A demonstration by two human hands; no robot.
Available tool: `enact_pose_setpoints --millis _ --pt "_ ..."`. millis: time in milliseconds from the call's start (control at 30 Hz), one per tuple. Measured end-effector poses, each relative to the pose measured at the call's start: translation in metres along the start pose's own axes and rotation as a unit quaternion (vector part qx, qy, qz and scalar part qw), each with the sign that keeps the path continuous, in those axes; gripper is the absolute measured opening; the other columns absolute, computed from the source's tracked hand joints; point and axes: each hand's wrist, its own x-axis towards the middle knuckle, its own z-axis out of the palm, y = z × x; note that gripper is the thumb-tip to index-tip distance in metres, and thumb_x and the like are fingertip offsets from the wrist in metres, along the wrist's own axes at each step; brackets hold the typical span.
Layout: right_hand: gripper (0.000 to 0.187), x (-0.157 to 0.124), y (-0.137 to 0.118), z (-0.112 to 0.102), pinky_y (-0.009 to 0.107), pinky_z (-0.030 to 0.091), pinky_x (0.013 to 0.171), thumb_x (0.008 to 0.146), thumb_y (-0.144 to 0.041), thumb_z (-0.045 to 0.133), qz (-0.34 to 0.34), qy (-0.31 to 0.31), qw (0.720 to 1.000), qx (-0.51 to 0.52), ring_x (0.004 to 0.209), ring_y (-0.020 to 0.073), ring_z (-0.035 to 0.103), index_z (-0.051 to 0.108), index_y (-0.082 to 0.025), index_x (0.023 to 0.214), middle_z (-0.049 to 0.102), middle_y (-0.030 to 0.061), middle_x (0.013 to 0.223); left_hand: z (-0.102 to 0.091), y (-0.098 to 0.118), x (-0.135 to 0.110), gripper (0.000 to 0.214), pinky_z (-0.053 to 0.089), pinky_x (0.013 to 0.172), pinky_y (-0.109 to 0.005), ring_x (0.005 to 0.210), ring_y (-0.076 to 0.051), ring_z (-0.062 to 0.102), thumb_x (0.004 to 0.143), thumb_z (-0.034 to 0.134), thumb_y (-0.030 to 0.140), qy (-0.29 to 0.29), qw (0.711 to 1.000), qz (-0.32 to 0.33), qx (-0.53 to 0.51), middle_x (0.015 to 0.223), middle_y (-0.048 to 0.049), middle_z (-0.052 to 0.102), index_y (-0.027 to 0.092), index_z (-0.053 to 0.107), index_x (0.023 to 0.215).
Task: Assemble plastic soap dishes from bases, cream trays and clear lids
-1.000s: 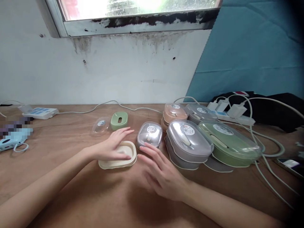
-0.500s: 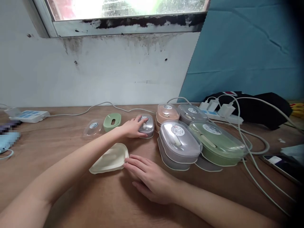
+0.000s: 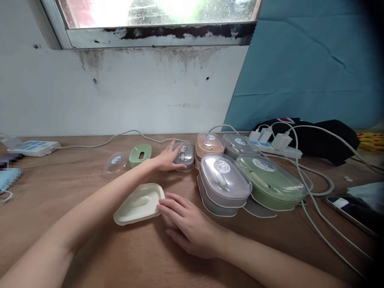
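My left hand [image 3: 170,157] reaches forward with its fingers spread, at the left side of a small grey soap box with a clear lid [image 3: 185,152]; whether it touches the box I cannot tell. My right hand [image 3: 193,226] lies open, fingers stretched out, its fingertips at the right edge of a cream shallow tray [image 3: 141,202]. Part of the tray is hidden behind my left forearm. Beyond that forearm stand a green soap dish with a slot [image 3: 135,155] and a clear lid with a round label [image 3: 117,163].
Right of my hands, lidded boxes are grouped: pink [image 3: 209,145], large grey [image 3: 225,182], green [image 3: 267,184] and another grey one [image 3: 238,146]. Power strips [image 3: 36,148], white cables [image 3: 300,156], a phone [image 3: 345,206] and a black cloth [image 3: 324,138] surround them.
My left hand has drawn slightly left off the small grey box's lid and spread its fingers. The right hand stays by the tray. The view has shifted slightly.
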Motion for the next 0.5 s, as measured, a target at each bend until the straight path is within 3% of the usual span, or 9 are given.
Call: enact_pose_setpoints --millis 67,167,267,367,433,500 --pt "0.039 -0.002 0.002 0.0 0.041 0.036 0.099 0.083 -0.019 0.047 0.007 0.031 0.999 -0.028 0.117 0.0252 0.039 0.049 -0.013 0.121 0.053 0.0108 0.119 -0.003 0.004 -0.016 0.088 0.012 0.108 -0.048 0.135 -0.032 -0.009 0.08 0.047 0.059 0.036 0.999 -0.007 -0.017 0.147 -0.0151 -0.018 0.016 0.003 0.142" --pt "0.023 -0.004 0.004 -0.001 0.04 0.046 0.086 0.083 -0.014 0.046 0.03 0.073 0.994 -0.07 0.096 0.024 0.05 0.058 -0.012 0.102 0.058 0.0117 0.096 -0.006 0.003 -0.059 0.072 0.01 0.11 -0.043 0.137 -0.025 -0.003 0.087 0.04 0.052 0.066 0.996 0.021 -0.052 0.149 -0.0129 -0.007 0.017 0.011 0.142" --pt "0.017 -0.005 0.004 0.0 0.038 0.049 0.075 0.084 -0.01 0.042 0.059 0.106 0.988 -0.091 0.082 0.0217 0.051 0.059 -0.013 0.086 0.056 0.0104 0.084 -0.002 -0.01 -0.111 0.072 0.017 0.11 -0.039 0.137 -0.022 0.009 0.086 0.045 0.05 0.004 0.994 0.05 -0.097 0.15 -0.0096 0.008 0.021 0.01 0.142" --pt "0.015 -0.004 0.004 0.003 0.039 0.049 0.074 0.083 -0.007 0.042 0.09 0.125 0.985 -0.079 0.084 0.0221 0.051 0.054 -0.016 0.082 0.054 0.0097 0.086 0.007 -0.026 -0.149 0.094 0.022 0.108 -0.041 0.134 -0.026 0.019 0.072 0.065 0.05 -0.048 0.992 0.051 -0.106 0.147 -0.0115 0.018 0.022 0.008 0.141" --pt "0.013 -0.003 0.004 0.006 0.039 0.049 0.076 0.082 -0.007 0.043 0.11 0.132 0.983 -0.061 0.089 0.0227 0.05 0.051 -0.017 0.082 0.053 0.0097 0.09 0.011 -0.033 -0.16 0.099 0.023 0.108 -0.043 0.133 -0.029 0.022 0.067 0.07 0.047 -0.04 0.994 0.044 -0.092 0.146 -0.0125 0.021 0.021 0.009 0.141" --pt "0.011 -0.002 0.005 0.008 0.041 0.048 0.082 0.081 -0.008 0.043 0.128 0.139 0.981 -0.047 0.1 0.0248 0.049 0.048 -0.017 0.083 0.05 0.012 0.101 0.014 -0.035 -0.161 0.093 0.025 0.107 -0.043 0.132 -0.028 0.024 0.071 0.068 0.044 -0.026 0.995 0.038 -0.087 0.145 -0.0122 0.023 0.021 0.01 0.141"
